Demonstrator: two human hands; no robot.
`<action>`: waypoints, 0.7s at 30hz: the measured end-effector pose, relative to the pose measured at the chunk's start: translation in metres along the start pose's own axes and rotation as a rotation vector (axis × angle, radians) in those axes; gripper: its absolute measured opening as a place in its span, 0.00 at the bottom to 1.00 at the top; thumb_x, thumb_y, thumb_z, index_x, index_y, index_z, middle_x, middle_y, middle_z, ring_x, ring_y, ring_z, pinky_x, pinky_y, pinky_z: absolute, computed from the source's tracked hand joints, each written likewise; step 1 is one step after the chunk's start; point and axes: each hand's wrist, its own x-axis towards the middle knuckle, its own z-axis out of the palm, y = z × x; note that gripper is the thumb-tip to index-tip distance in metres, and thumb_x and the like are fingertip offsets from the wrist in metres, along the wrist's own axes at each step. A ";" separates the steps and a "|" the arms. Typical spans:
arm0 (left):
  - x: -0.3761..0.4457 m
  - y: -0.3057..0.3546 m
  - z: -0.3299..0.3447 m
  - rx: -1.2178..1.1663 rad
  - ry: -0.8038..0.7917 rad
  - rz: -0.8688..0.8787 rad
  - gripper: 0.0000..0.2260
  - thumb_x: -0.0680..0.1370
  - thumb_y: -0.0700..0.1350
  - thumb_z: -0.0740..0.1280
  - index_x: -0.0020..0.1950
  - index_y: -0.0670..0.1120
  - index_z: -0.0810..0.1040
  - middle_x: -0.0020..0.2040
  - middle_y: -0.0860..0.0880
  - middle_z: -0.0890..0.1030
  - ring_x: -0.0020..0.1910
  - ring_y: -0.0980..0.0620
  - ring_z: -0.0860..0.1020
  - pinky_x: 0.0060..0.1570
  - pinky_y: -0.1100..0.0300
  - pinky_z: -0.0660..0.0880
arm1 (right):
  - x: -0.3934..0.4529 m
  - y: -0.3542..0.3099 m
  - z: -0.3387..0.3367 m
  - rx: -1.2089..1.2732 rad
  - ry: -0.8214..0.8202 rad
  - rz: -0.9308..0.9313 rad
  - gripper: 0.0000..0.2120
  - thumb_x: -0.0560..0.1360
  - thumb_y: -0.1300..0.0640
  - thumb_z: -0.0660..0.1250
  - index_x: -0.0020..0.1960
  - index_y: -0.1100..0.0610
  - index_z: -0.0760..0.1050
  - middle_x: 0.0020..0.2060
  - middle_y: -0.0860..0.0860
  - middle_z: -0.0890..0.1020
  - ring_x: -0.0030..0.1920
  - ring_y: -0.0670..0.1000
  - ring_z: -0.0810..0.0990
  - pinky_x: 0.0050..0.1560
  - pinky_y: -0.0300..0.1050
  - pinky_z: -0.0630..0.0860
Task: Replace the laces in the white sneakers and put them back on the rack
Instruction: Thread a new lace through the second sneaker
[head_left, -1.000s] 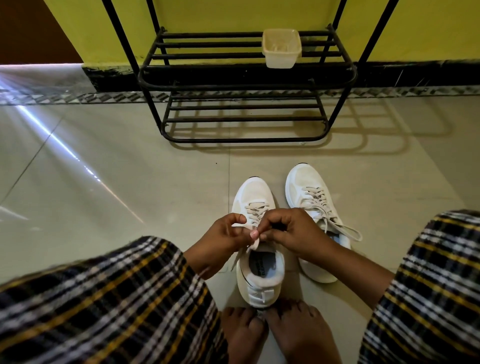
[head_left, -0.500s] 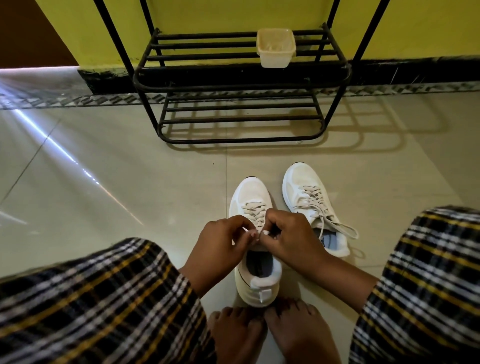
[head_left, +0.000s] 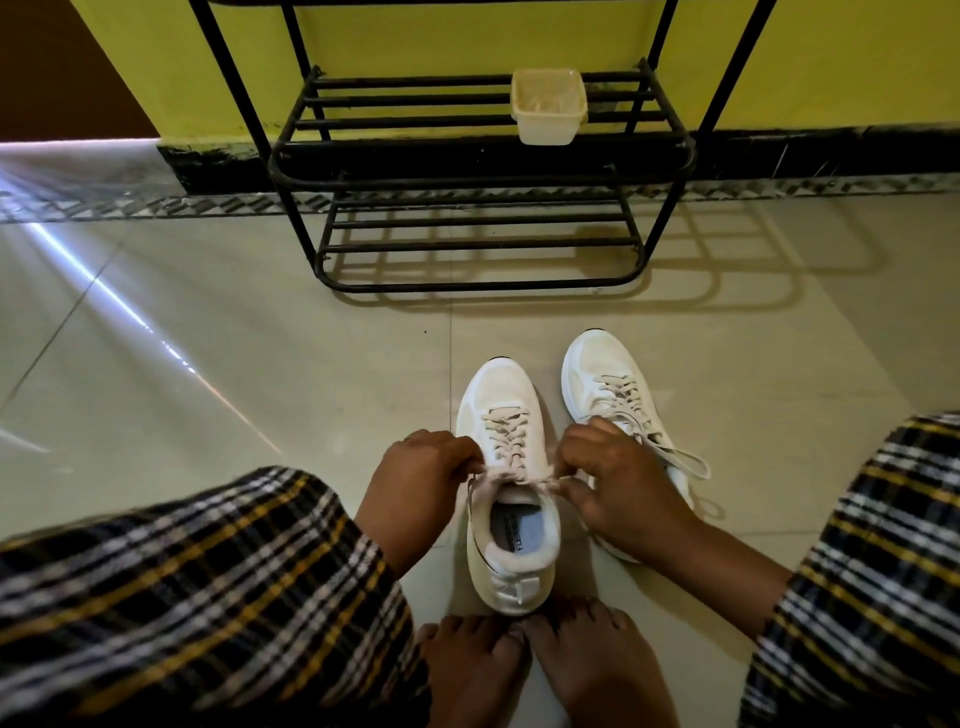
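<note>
Pinching one lace end (head_left: 480, 475) with curled fingers, the left hand (head_left: 415, 483) pulls toward 9 o'clock; the right hand (head_left: 610, 480) pinches the other end toward 3 o'clock. Between them stands the near sneaker (head_left: 506, 493), heel against bare feet (head_left: 519, 670). The second sneaker (head_left: 608, 387), laced, lies at 1 o'clock. The rack (head_left: 467, 171) stands at 12 o'clock, holding a plastic tub (head_left: 548, 111).
</note>
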 end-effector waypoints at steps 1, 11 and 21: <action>0.000 -0.005 -0.002 0.001 -0.001 -0.029 0.12 0.68 0.38 0.59 0.38 0.48 0.82 0.31 0.52 0.80 0.32 0.46 0.77 0.31 0.53 0.75 | -0.003 0.005 -0.002 0.011 -0.007 0.059 0.10 0.65 0.61 0.72 0.33 0.53 0.71 0.32 0.40 0.71 0.39 0.46 0.68 0.39 0.41 0.65; -0.029 -0.003 0.021 -0.287 -0.258 -0.542 0.23 0.74 0.60 0.66 0.63 0.48 0.69 0.56 0.50 0.76 0.55 0.48 0.78 0.49 0.58 0.73 | -0.011 0.012 -0.026 0.197 0.066 0.174 0.13 0.67 0.52 0.72 0.49 0.50 0.74 0.47 0.41 0.73 0.49 0.39 0.70 0.52 0.26 0.64; -0.014 0.004 0.057 -0.535 -0.448 -0.503 0.32 0.68 0.71 0.54 0.63 0.52 0.72 0.60 0.48 0.77 0.60 0.49 0.75 0.62 0.47 0.71 | -0.096 0.016 0.059 0.137 -0.116 0.728 0.21 0.78 0.47 0.54 0.38 0.48 0.84 0.36 0.50 0.80 0.30 0.50 0.80 0.30 0.43 0.74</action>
